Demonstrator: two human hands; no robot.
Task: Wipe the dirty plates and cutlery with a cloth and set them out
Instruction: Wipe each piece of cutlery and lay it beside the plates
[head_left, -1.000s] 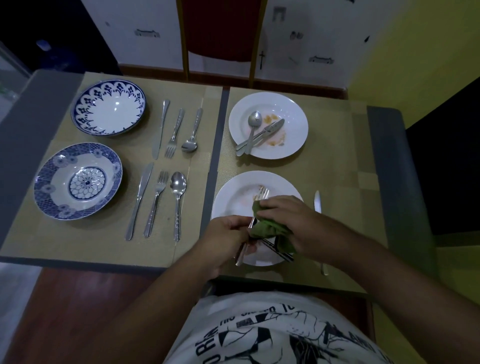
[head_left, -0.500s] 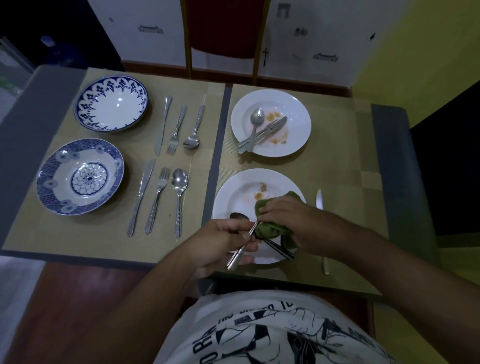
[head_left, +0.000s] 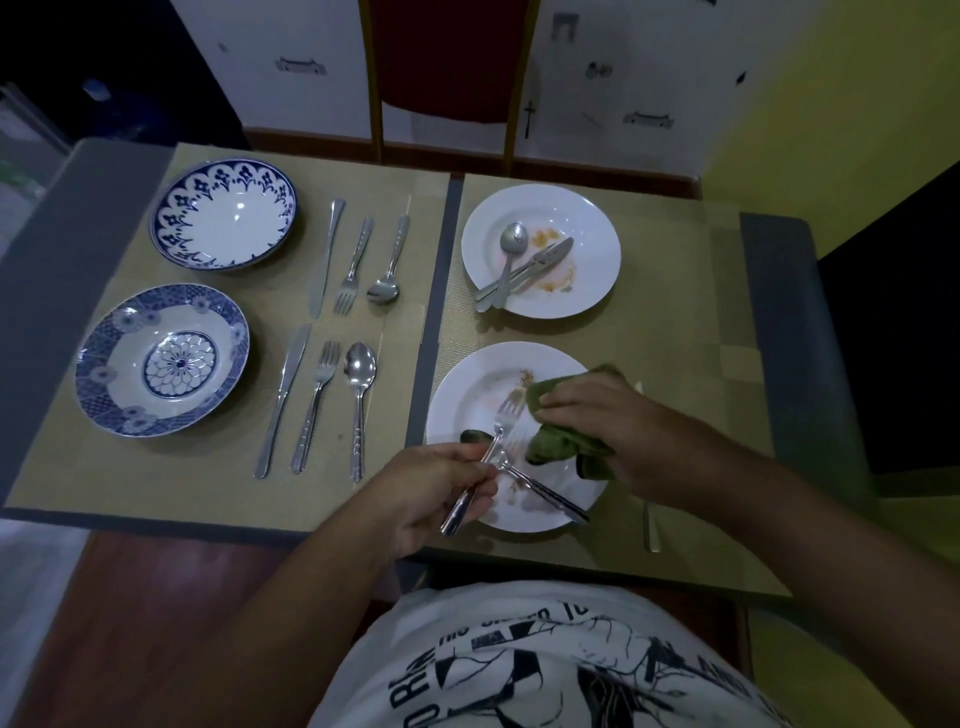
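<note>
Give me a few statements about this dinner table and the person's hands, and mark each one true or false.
1. The left hand holds a silver metal fork over the near white round plate. True.
2. The right hand grips a blue sponge. False: it grips a green cloth.
3. The far white round plate is wiped clean. False: it shows orange smears and bears cutlery.
4. Two blue-patterned bowls sit on the left placemat, each with a knife, fork and spoon beside it. True.
5. The near white plate carries food marks. True.
</note>
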